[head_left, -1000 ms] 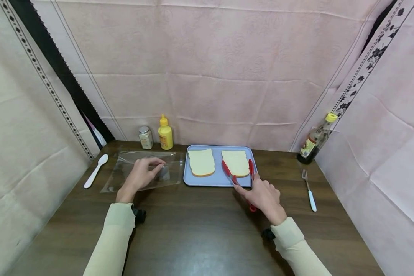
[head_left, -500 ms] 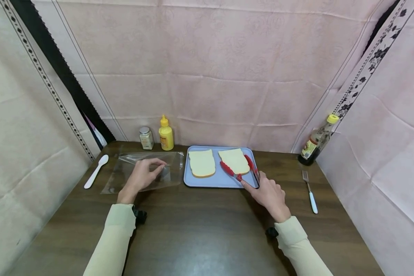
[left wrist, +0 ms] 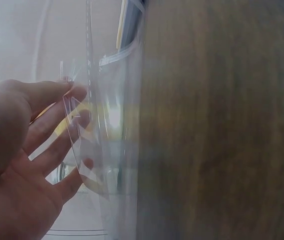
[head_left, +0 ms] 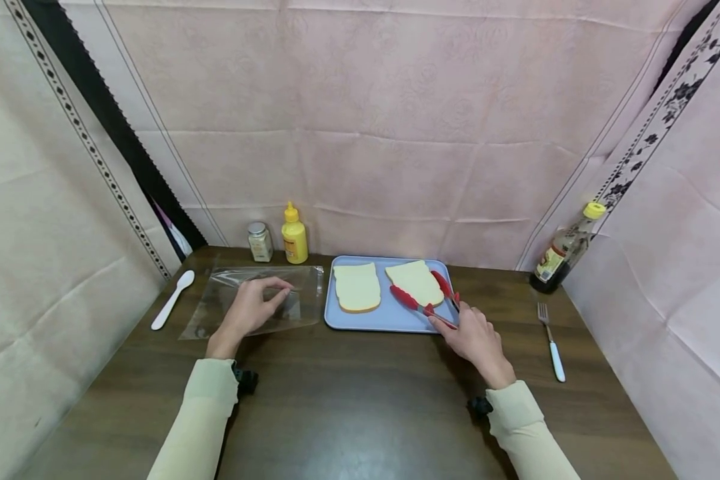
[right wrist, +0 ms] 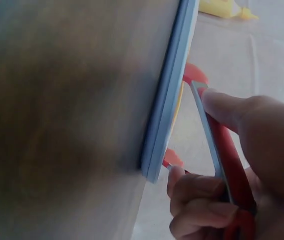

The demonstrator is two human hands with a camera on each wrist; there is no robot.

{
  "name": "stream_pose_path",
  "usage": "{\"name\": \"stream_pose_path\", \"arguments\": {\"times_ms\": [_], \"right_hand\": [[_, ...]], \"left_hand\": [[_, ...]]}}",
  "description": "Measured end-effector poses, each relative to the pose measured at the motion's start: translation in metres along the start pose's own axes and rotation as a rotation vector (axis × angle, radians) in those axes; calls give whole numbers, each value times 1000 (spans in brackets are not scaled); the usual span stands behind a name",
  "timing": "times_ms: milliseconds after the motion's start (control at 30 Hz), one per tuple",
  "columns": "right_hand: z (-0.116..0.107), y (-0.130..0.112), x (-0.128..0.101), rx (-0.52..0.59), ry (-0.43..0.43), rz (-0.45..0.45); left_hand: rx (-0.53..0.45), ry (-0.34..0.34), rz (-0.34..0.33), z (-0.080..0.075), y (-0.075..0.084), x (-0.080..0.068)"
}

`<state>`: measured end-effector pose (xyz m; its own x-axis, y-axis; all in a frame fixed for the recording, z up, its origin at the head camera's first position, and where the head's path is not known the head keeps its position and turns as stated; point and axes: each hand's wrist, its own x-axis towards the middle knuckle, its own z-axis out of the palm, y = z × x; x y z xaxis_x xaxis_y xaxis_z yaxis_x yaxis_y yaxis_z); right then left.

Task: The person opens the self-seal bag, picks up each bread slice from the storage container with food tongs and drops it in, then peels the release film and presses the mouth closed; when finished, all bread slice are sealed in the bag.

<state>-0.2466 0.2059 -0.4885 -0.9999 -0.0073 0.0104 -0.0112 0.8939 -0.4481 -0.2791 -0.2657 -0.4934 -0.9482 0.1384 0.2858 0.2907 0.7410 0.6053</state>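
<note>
Open table (head_left: 348, 400) in front of both arms. Bottles (head_left: 294, 235) and jar (head_left: 260, 241) line the far wall, the fork (head_left: 551, 340) lies right.

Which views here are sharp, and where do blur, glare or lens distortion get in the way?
Head view: sharp, evenly lit, with wide-angle bending of the backdrop edges and a soft sheen on the table. Left wrist view: the plastic bag catches pale glare, and the left hand and wood are soft. Right wrist view: the tabletop is smeared with blur; the tray edge, red tongs and right hand read clearer.

Spoon (head_left: 172, 299), fork (head_left: 552, 341), three bottles.
</note>
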Motion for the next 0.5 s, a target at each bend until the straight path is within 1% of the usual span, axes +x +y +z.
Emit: {"name": "stream_pose_path", "arguments": {"times_ms": [233, 367, 500], "right_hand": [[-6, 12, 7, -15, -3, -11], [-12, 19, 11, 37, 0, -11], [-18, 26, 14, 105, 8, -36]], "left_hand": [[-3, -1, 8, 1, 0, 1], [2, 13, 13, 2, 0, 1], [10, 17, 10, 2, -2, 1]]}}
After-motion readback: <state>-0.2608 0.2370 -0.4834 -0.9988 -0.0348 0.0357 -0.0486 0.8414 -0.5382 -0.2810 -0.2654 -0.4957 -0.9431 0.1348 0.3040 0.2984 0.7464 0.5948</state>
